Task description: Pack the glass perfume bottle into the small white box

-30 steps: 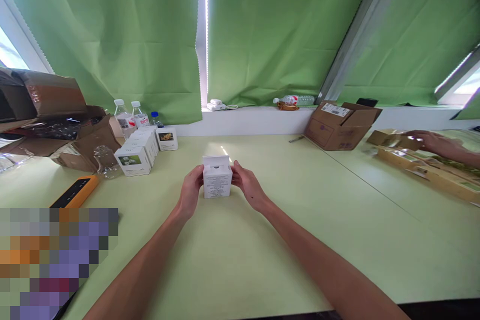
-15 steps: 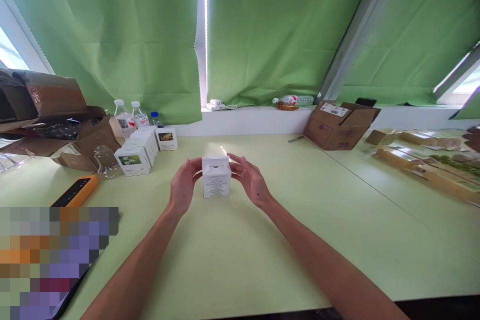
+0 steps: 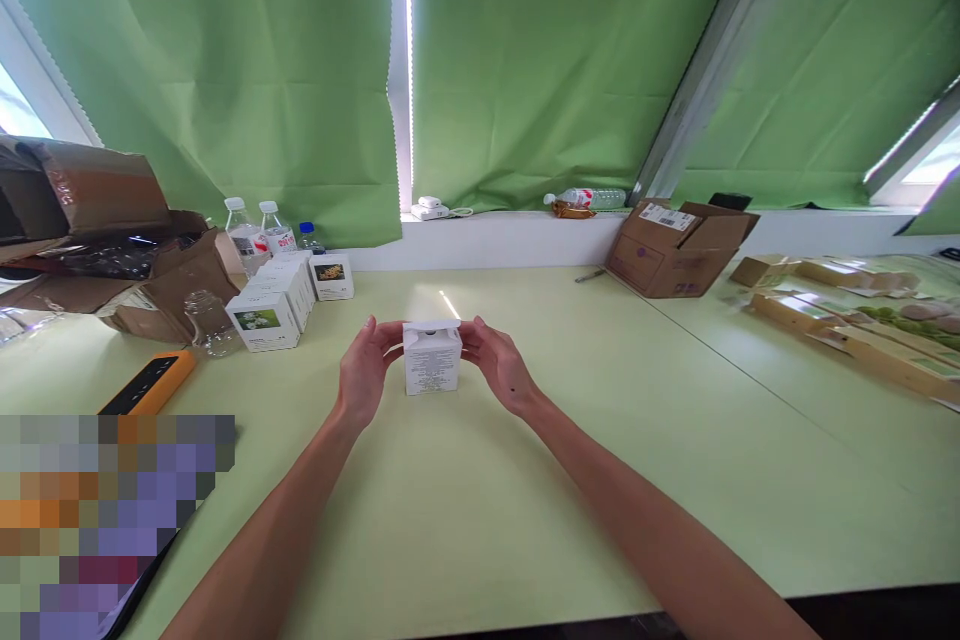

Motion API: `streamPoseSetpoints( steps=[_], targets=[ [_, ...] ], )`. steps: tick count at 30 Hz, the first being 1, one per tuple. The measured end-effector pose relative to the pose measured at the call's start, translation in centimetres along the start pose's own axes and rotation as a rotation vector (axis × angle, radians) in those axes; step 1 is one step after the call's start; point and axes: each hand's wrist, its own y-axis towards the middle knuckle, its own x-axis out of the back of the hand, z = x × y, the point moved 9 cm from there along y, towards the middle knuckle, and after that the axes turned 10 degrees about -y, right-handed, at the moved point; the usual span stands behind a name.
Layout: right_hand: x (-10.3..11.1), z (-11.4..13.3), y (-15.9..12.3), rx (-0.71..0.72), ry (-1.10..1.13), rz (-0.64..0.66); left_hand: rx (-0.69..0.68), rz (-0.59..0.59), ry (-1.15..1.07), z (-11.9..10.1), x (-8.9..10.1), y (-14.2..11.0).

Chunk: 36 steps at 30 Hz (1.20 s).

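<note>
A small white box [image 3: 431, 360] printed with fine dark text stands upright on the pale green table, in front of me. Its top flap is tilted low, with a narrow gap showing beneath its front edge. My left hand [image 3: 364, 372] holds the box's left side, thumb raised and fingers reaching behind it. On the right side my right hand [image 3: 499, 365] grips it in the same way. The fingertips of both hands are partly hidden by the box.
Several white boxes [image 3: 262, 323] with pictures stand at left, beside clear bottles [image 3: 210, 325]. An orange-and-black device [image 3: 148, 385] lies nearer. Cardboard boxes stand far left [image 3: 165, 285] and back right [image 3: 667, 250]. Light wooden trays [image 3: 840, 325] lie at right.
The box's top flap has come down from a raised slant to nearly flat. Both hands stay at its sides, with my right thumb shifted slightly inward.
</note>
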Motion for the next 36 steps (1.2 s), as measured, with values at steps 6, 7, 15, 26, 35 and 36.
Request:
streamPoseSetpoints(
  steps=[6, 7, 15, 26, 35, 36],
  targets=[
    [-0.38, 0.21, -0.2, -0.016, -0.068, 0.008, -0.005, -0.013, 0.057, 0.1, -0.01, -0.05],
    [-0.39, 0.16, -0.2, -0.02, -0.075, 0.007, -0.01, -0.013, 0.074, 0.13, -0.06, -0.09],
    [-0.78, 0.27, -0.35, 0.0, -0.079, 0.042, -0.048, 0.0, 0.161, 0.14, -0.41, -0.26],
    [-0.66, -0.1, -0.3, -0.022, -0.08, 0.033, -0.02, -0.05, 0.227, 0.31, -0.16, -0.31],
    [-0.65, -0.24, -0.23, -0.035, -0.087, 0.037, -0.029, -0.032, 0.266, 0.39, -0.19, -0.28],
    [-0.6, -0.29, -0.19, -0.036, -0.085, 0.036, -0.028, -0.031, 0.268, 0.4, -0.21, -0.27]
  ],
)
